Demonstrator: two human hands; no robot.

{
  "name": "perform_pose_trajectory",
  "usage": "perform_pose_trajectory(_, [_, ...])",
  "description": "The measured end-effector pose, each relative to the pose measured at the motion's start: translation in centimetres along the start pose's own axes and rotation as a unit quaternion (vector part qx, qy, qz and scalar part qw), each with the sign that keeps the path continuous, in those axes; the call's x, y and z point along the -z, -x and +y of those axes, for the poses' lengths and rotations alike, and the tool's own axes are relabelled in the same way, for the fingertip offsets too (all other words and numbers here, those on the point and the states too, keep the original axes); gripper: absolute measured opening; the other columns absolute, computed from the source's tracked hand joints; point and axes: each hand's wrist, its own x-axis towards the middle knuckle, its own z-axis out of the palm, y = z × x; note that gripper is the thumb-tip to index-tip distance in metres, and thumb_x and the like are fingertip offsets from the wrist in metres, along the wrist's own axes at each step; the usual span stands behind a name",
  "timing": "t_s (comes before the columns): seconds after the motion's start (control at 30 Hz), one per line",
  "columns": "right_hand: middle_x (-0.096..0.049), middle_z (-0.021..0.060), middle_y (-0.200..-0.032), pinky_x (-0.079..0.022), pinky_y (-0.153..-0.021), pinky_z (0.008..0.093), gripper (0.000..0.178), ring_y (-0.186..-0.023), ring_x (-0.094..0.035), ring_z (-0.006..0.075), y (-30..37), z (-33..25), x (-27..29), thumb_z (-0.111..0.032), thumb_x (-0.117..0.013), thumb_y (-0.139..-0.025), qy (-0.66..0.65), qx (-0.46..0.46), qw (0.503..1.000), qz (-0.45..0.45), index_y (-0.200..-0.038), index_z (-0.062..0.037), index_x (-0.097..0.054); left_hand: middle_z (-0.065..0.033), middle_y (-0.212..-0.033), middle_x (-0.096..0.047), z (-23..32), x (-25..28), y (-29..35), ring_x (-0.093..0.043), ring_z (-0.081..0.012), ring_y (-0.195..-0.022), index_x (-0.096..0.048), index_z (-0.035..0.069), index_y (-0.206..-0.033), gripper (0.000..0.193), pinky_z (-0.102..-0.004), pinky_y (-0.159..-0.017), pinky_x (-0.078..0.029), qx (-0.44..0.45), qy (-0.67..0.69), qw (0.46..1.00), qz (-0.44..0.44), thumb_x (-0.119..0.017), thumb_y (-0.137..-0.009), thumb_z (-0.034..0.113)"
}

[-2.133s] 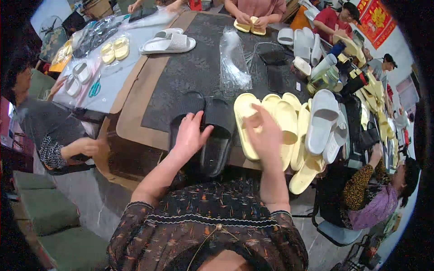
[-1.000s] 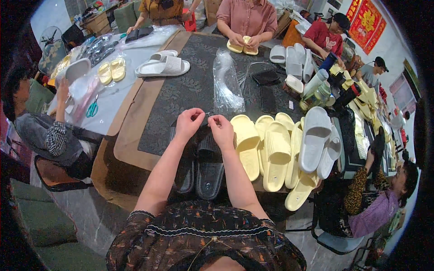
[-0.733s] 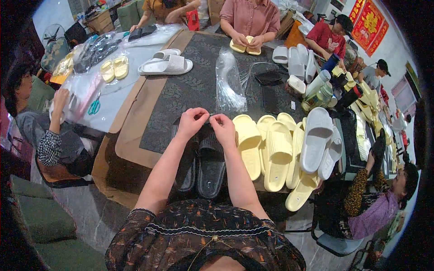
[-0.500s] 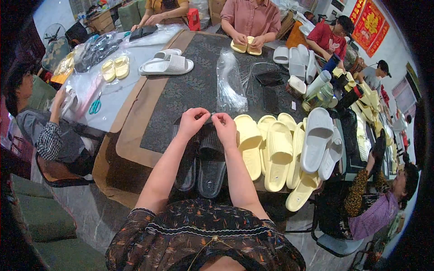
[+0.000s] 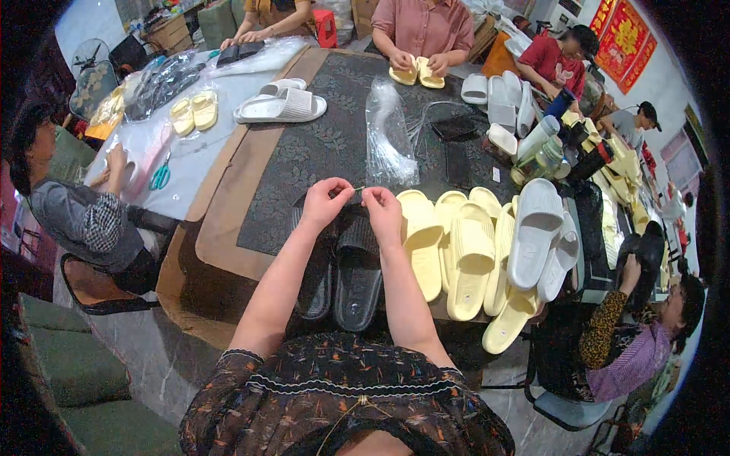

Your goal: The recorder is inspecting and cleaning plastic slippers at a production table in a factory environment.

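Observation:
Above a pair of black slippers (image 5: 357, 292), my left hand (image 5: 328, 202) and my right hand (image 5: 382, 211) meet with their fingertips pinched. Between them is a tiny thin piece (image 5: 360, 189), too small to name. The toe ends of the black slippers are partly hidden under my hands. Just beyond lies a clear plastic bag (image 5: 391, 140) of thin see-through strands. Right beside my right hand, pale yellow slippers (image 5: 470, 262) stand in a row, with a grey pair (image 5: 534, 235) resting against them.
Another grey pair (image 5: 285, 106) sits at the table's far left. More grey slippers (image 5: 498, 106), bottles (image 5: 541, 148) and a dark phone (image 5: 456, 166) occupy the right side. Teal scissors (image 5: 160, 177) lie on the left table. Several co-workers sit around, one handling yellow slippers (image 5: 417, 74) opposite.
My hands have barely shifted, still pinched together over the black slippers. Opposite, the co-worker's yellow slippers have moved slightly apart. The co-worker at left has moved their arm.

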Motion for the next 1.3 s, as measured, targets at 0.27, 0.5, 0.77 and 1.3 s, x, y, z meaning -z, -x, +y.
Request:
perform_pose_trajectory(0.27, [-0.064, -0.0008, -0.080, -0.047, -0.068, 0.0210, 0.013, -0.072, -0.057, 0.0065, 0.0, 0.0, -0.1, -0.013, -0.067, -0.089, 0.024, -0.012, 0.999, -0.037, -0.094, -0.0015, -0.066, -0.0064, -0.080, -0.069, -0.8, 0.1, -0.1, -0.064, -0.0203, -0.076, -0.071, 0.005, -0.089, 0.018, -0.0337, -0.071, -0.050, -0.010, 0.014, 1.000, 0.000, -0.072, -0.081, 0.021])
perform_pose_trajectory(0.5, [-0.065, -0.0006, -0.076, -0.045, -0.062, 0.0224, 0.018, -0.067, -0.054, 0.0052, -0.2, 0.5, 0.2, -0.018, -0.069, -0.087, 0.087, 0.017, 0.996, -0.029, -0.092, -0.0012, -0.067, -0.0077, -0.082, -0.069, -0.2, 0.0, 0.0, -0.064, -0.0227, -0.080, -0.071, 0.005, -0.089, 0.017, -0.0347, -0.072, -0.050, -0.032, -0.032, 0.999, 0.007, -0.071, -0.081, 0.020])
perform_pose_trajectory(0.77, [-0.065, -0.0008, -0.076, -0.045, -0.063, 0.0228, 0.018, -0.067, -0.054, 0.0058, 0.3, 0.1, 0.0, -0.018, -0.071, -0.085, 0.056, 0.030, 0.998, -0.026, -0.091, -0.0010, -0.068, -0.0086, -0.084, -0.069, -1.0, 0.1, 0.2, -0.063, -0.0242, -0.082, -0.071, 0.005, -0.089, 0.017, -0.0358, -0.072, -0.049, -0.068, -0.053, 0.996, 0.006, -0.069, -0.081, 0.020])
perform_pose_trajectory(1.3, [-0.067, 0.0000, -0.079, -0.047, -0.067, 0.0221, 0.016, -0.071, -0.057, 0.0059, -0.2, 0.4, 0.0, -0.015, -0.071, -0.086, 0.007, 0.004, 1.000, -0.027, -0.094, -0.0012, -0.069, -0.0088, -0.083, -0.068, -0.6, -0.2, 0.1, -0.063, -0.0254, -0.083, -0.070, 0.005, -0.088, 0.016, -0.0360, -0.073, -0.049, -0.029, -0.035, 0.999, 0.005, -0.068, -0.082, 0.020])
